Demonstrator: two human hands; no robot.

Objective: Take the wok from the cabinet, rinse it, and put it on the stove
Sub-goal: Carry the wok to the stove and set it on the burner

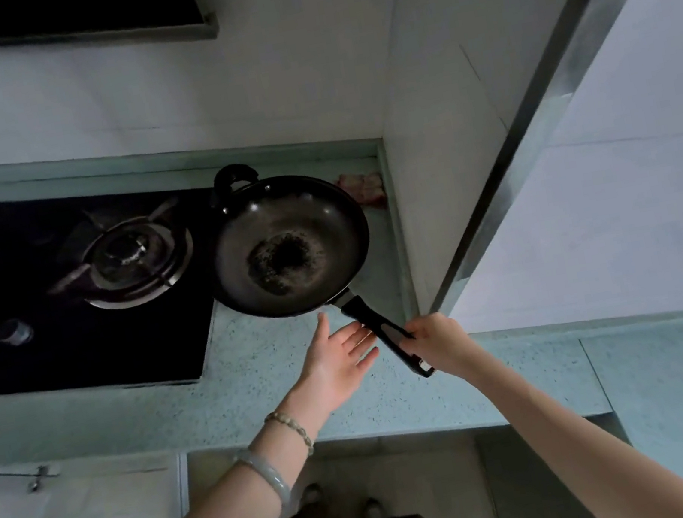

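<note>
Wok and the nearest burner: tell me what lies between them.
Head view: nothing stands between the wok and the burner, only dark glass stovetop. The wok's rim overhangs that glass edge.

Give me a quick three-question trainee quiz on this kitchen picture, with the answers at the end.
1. True or false: the wok already sits on the burner.
2. Which hand grips the long handle? A) left hand B) right hand C) both
3. Fill in: the left hand is ____, palm up, beside the handle.

Key
1. False: the wok is over the counter, right of the stove, overlapping only its edge.
2. B: the right hand is closed around the handle's end.
3. Open; whether it touches the handle is unclear.
</note>
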